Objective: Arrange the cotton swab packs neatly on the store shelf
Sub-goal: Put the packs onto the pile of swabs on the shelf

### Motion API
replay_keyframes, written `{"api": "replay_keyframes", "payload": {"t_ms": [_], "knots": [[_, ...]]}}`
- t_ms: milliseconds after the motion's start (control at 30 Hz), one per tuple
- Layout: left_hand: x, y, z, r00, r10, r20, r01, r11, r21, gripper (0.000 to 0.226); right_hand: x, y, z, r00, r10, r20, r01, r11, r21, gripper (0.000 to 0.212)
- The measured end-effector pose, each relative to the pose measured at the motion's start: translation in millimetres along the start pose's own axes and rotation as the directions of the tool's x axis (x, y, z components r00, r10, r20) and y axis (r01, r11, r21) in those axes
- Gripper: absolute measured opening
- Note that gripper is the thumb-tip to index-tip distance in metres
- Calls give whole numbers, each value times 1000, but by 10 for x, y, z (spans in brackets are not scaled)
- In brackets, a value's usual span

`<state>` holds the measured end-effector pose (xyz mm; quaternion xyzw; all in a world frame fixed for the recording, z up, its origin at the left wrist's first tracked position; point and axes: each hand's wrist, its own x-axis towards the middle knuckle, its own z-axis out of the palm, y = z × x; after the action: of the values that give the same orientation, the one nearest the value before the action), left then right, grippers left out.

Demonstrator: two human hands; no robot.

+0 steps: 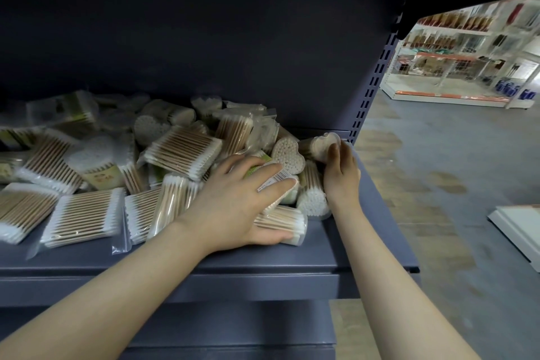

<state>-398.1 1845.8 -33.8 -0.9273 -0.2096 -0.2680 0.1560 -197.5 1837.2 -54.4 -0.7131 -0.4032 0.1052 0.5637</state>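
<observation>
Packs (pixel 181 152) lie jumbled on the shelf (pixel 263 260); little is sorted. Left hand (pixel 233 202) grips a labelled pack (pixel 273 181); right hand (pixel 340 168) seemingly holds a heart-shaped tub (pixel 323 145).

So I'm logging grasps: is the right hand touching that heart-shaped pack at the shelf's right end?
Touching. The head view shows the right hand with fingertips pressed against the heart-shaped pack.

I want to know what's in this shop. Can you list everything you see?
swab packs: too many to count, white tips and tan sticks, heaped on the shelf
heart pack: one shown clearly, white, by the right end
shelf: one, grey-blue, under the packs
floor: one, grey, at right
far shelves: several, white and orange, blurry
left hand: one, gripping a labelled pack
right hand: one, holding a clear pack at the shelf's right end
</observation>
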Motion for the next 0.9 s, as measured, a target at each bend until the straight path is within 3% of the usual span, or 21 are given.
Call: {"api": "replay_keyframes", "payload": {"t_ms": [67,167,267,367,533,900], "knots": [[-13,-26,-4,1000,-1,0,1,1000,4,67,-13,-24,14,1000,4,0,-4,1000,-6,56],[-27,-48,-15,1000,0,-11,0,1000,-5,68,-15,-25,44,1000,17,6,-17,1000,-8,43],[-46,-73,-21,1000,-1,-14,1,1000,-14,68,-26,-42,69,1000,18,1,-18,999,-30,50],[-73,-98,-23,1000,-5,-18,5,1000,-28,67,-37,-48,93,1000,23,-1,-23,999,-31,42],[-92,-129,-37,1000,-1,-11,0,1000,-19,69,-89,-103,117,1000,24,-13,-24,999,-35,66],[-139,-194,-63,999,14,-31,-14,999,-29,69,-160,-168,153,999,38,-5,-38,997,-62,67]]}}
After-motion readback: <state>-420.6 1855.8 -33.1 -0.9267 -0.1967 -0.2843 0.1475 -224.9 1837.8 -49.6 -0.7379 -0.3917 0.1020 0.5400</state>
